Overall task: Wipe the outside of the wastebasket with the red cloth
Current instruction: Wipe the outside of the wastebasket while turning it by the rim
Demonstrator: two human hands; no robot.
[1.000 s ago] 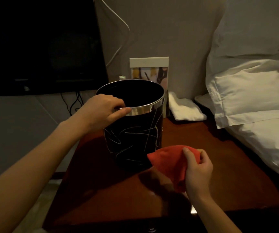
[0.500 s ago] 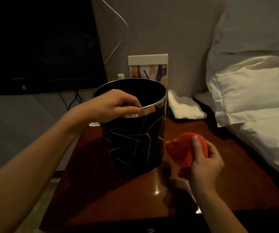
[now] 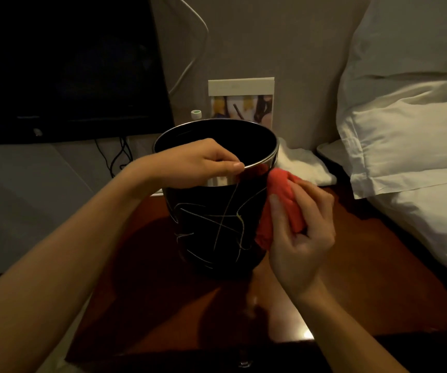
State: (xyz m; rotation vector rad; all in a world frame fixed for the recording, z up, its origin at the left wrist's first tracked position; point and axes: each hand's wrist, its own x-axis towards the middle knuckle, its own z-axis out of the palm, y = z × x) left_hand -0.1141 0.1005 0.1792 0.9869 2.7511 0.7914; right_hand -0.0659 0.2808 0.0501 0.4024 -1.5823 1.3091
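Observation:
A black wastebasket [image 3: 217, 227] with thin pale scribble lines and a shiny metal rim stands upright on a reddish-brown wooden table [image 3: 365, 278]. My left hand [image 3: 198, 165] grips the near part of the rim, thumb outside and fingers curled inside. My right hand [image 3: 300, 232] holds a bunched red cloth [image 3: 284, 200] and presses it against the basket's right outer wall, just below the rim. The basket's far side is hidden.
White pillows [image 3: 410, 146] crowd the table's right side. A folded white towel [image 3: 305, 168], a standing card [image 3: 241, 100] and a small white bottle cap [image 3: 196, 114] sit behind the basket. A dark screen [image 3: 63, 65] with cables hangs at left.
My right hand has lifted the red cloth from low in front of the basket up to its right wall near the rim. My left hand kept its grip on the rim.

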